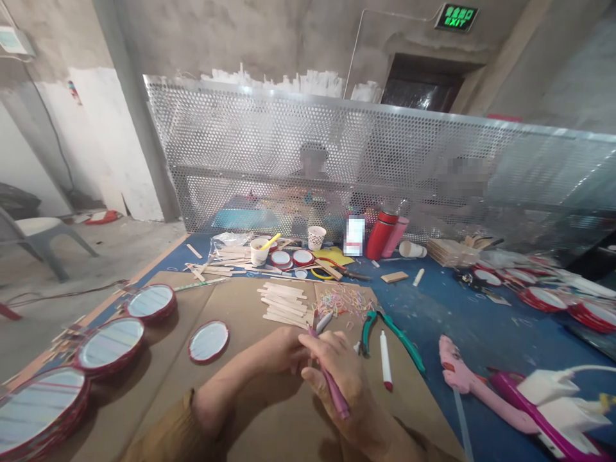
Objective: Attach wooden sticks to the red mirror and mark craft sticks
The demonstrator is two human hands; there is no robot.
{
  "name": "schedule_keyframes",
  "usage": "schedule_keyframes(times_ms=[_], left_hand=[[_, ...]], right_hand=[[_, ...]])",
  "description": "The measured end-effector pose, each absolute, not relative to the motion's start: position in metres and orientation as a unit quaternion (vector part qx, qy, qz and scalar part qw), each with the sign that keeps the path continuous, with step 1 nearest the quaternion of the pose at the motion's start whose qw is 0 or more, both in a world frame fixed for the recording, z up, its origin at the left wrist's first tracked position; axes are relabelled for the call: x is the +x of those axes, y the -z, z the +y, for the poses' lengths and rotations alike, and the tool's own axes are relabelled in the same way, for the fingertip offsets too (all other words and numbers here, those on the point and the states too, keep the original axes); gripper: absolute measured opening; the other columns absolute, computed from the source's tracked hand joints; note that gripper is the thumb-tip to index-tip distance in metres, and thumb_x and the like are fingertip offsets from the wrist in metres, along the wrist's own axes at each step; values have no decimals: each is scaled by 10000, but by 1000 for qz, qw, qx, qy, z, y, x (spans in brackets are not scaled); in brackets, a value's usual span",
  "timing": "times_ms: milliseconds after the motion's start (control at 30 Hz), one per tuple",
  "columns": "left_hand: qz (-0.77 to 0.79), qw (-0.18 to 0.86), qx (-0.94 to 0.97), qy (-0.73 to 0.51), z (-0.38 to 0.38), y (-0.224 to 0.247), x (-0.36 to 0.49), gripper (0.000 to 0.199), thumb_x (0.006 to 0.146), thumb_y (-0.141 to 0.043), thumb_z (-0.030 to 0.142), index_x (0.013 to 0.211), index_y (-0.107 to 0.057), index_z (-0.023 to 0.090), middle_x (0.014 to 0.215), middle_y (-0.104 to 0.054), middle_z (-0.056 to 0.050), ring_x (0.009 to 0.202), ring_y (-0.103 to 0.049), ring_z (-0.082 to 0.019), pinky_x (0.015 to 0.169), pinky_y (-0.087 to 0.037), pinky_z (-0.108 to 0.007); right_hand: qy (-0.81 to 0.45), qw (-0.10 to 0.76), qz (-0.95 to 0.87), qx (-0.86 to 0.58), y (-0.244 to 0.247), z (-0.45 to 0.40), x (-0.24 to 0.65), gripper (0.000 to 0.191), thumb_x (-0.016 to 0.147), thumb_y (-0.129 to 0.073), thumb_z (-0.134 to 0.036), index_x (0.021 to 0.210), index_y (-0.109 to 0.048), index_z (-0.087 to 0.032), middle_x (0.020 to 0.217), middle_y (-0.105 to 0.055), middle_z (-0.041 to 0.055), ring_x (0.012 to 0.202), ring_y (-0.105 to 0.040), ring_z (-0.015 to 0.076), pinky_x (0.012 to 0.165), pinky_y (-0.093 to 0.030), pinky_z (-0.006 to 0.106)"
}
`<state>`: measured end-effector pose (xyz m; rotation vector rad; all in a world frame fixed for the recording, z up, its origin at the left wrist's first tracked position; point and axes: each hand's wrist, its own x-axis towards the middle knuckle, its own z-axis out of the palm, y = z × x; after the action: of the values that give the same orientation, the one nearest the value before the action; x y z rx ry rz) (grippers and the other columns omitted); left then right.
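A pink pen [332, 385] is held in my right hand [341, 372], its far end near my left hand [283, 350]. The fingers of my left hand are curled close to my right hand, and what they hold is hidden. Just beyond my hands lie a stack of wooden craft sticks [283, 303] and a pile of coloured rubber bands [341, 300]. To the right of my hands are green-handled pliers [404, 343] and a white marker with a red cap [385, 360]. A round white disc with a red rim [208, 341] lies to the left on the cardboard [168, 366].
Several red-rimmed round pieces [110, 344] line the left side. A pink glue gun [455, 366] and a purple power strip [534, 410] are at the right. Cups, a red bottle [382, 235] and loose sticks stand before a perforated metal screen [250, 141], with a person behind it.
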<state>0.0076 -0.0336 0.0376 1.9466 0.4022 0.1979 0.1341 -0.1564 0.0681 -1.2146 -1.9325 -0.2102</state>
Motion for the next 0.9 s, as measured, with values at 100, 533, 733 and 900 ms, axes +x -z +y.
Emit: schedule_keyframes(times_ms=[100, 533, 733, 900], left_hand=[[176, 529, 827, -76, -36, -40, 5, 153, 842, -515, 220, 801, -655, 173, 693, -602, -5, 726, -524, -136, 674, -438, -211], [220, 507, 832, -50, -41, -57, 4, 123, 743, -463, 96, 702, -564, 154, 632, -567, 42, 604, -461, -83, 569, -362, -177], [207, 517, 829, -54, -40, -50, 6, 139, 825, -465, 185, 720, -551, 155, 653, -604, 20, 583, -482, -83, 557, -375, -178], [198, 519, 830, -58, -38, -46, 6, 178, 845, -451, 215, 731, -570, 150, 641, -591, 14, 581, -476, -83, 556, -379, -177]], right_hand=[[98, 457, -744, -478, -70, -160, 134, 338, 1020, -408, -396, 1181, -616, -183, 816, -619, 55, 774, -574, 195, 686, -464, 325], [87, 486, -745, -449, -65, -164, 128, 237, 985, -457, -250, 1157, -615, -209, 774, -604, 38, 717, -569, 186, 649, -467, 324], [37, 524, -667, -529, -64, -166, 128, 246, 932, -531, -231, 1176, -557, -212, 868, -631, 45, 761, -625, 179, 663, -525, 295], [52, 518, -676, -522, -72, -166, 127, 108, 880, -587, -132, 928, -562, -226, 743, -599, -6, 712, -611, 147, 646, -512, 257]])
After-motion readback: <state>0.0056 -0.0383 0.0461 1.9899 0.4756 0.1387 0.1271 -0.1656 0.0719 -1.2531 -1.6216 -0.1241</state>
